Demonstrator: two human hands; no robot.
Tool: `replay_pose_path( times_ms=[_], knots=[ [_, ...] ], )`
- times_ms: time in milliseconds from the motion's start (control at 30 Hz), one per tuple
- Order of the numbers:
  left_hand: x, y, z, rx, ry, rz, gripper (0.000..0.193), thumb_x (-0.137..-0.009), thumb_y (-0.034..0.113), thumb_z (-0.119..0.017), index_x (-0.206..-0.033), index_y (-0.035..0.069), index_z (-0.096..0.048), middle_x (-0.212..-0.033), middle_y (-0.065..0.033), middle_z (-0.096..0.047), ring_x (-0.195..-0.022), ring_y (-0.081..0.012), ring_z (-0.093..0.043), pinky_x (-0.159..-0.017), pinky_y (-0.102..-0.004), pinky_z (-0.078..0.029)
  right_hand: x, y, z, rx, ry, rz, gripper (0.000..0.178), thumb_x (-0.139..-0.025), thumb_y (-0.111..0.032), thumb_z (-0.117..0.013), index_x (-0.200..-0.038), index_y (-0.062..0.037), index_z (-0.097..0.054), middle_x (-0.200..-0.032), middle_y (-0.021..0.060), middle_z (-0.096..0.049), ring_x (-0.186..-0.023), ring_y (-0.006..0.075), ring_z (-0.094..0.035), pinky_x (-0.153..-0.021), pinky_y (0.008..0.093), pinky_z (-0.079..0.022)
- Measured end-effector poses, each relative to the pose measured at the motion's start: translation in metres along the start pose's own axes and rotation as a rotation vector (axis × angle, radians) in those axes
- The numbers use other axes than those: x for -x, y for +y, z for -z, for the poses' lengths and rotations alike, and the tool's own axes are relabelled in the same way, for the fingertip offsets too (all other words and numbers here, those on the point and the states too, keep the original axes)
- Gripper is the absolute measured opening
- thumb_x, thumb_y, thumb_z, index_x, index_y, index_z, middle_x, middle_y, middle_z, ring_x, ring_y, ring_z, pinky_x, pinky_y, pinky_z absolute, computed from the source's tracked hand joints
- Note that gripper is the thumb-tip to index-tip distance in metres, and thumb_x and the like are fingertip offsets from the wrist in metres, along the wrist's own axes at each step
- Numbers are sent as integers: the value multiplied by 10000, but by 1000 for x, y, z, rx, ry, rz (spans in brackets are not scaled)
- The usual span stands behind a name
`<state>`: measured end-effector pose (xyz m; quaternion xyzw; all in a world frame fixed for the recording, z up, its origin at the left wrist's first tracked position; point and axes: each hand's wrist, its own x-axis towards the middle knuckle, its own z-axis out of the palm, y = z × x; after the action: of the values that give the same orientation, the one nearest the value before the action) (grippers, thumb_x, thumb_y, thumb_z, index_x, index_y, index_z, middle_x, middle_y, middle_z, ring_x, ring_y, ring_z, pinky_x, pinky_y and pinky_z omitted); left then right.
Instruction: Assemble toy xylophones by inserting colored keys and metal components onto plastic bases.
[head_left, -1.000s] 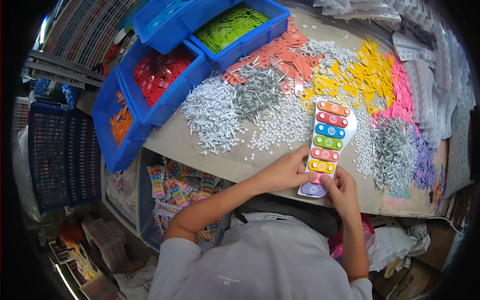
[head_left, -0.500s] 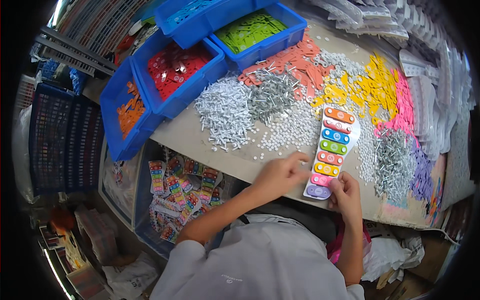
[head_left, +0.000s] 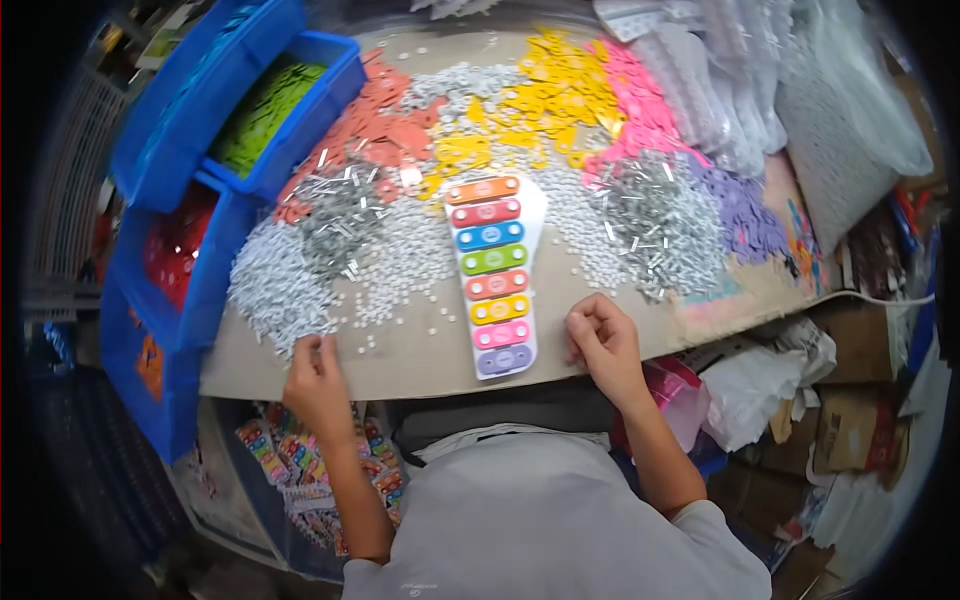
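Note:
A toy xylophone [head_left: 497,284] lies flat on the table, its white backing crossed by several coloured bars from orange at the far end to purple at the near end. Neither hand touches it. To its left, my left hand [head_left: 320,388] is at the near edge of a heap of white plastic pins [head_left: 282,290], thumb and fingers drawn together. Whatever may be between those fingertips is too small to make out. My right hand [head_left: 606,345] hovers right of the xylophone with curled fingers, and their contents, if any, are hidden.
Blue bins [head_left: 285,130] with green, red and orange bars line the left. Metal pins [head_left: 655,215], white caps [head_left: 400,260] and yellow bars [head_left: 570,95] lie heaped across the table. Below its left edge, a container holds several finished xylophones [head_left: 300,470]. Clear plastic bags [head_left: 850,120] stand at right.
My right hand has let go of the xylophone, which now rests on the table. My left hand has moved left from beside it to the white pins. The view has turned rightward.

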<state>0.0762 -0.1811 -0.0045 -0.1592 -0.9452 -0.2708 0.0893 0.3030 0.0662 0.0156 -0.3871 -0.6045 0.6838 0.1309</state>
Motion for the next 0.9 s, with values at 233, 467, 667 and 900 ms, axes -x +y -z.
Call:
replay_pose_path(
  times_ms=[233,467,667,900],
  knots=[
    [5,5,-2,83,2,-7,110,-957,133,-647,-962,24,-657,-630,-70,-599,-547,-137,-535,-525,-307,-412,12,6,91,762,861,373,117,-924,-93,-632,-971,10,-603,-902,104,-580,-744,210,-550,-627,325,-452],
    [14,19,9,461,-23,95,100,-1002,109,-591,-996,15,-623,-760,-23,-683,-595,-42,-530,-521,-194,-371,8,25,156,936,852,249,120,-922,-94,-620,-956,18,-598,-880,132,-617,-768,256,-603,-699,360,-484],
    [25,47,12,1028,-408,289,92,-943,45,-631,-1008,-20,-630,-862,-141,-724,-617,-96,-615,-491,-191,-441,5,30,168,906,839,242,126,-945,-115,-598,-945,10,-600,-803,113,-622,-764,193,-597,-720,319,-485],
    [33,78,5,1228,-957,455,121,-905,-11,-659,-1019,-52,-657,-853,-141,-715,-622,-89,-611,-487,-179,-450,11,26,88,388,889,615,113,-977,-19,-561,-1088,-11,-578,-1018,52,-584,-912,130,-553,-799,273,-467]
  ],
)
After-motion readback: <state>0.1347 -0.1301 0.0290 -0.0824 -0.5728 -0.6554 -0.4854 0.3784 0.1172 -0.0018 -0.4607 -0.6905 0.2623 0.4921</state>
